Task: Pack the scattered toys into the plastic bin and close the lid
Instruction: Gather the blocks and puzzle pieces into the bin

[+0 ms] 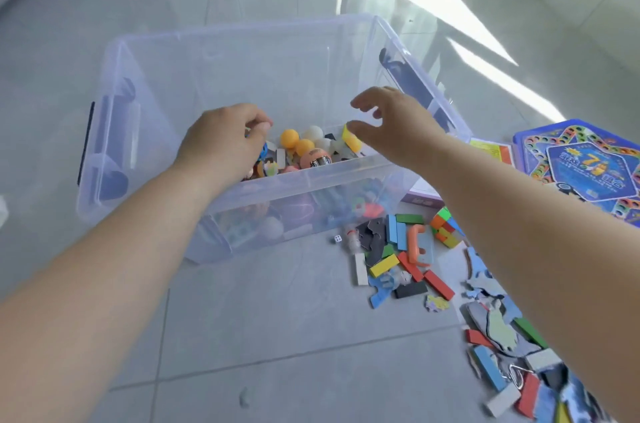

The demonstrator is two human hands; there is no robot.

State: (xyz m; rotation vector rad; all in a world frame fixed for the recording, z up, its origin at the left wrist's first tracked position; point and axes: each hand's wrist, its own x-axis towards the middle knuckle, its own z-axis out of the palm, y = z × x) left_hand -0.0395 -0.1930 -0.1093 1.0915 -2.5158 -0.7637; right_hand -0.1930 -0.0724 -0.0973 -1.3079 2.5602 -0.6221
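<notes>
Toys fill the near end of the plastic bin, right under your fingers: orange balls, white ones and small bits. Your left hand has its fingers bunched tight against the thumb, with a blue toy peeking out just below them; you may be pinching it, but I cannot tell. Your right hand hangs over the bin with fingers spread and bent, holding nothing. More toys lie on the floor, below your right wrist and outside the bin: wooden blocks, flat puzzle pieces, a color cube, a tiny die. The blocks look hard and light, so scoop a few by their long sides. The puzzle pieces look thin and bendy; slide your fingertips under an edge. The balls will roll, so cup them. I see no lid.
</notes>
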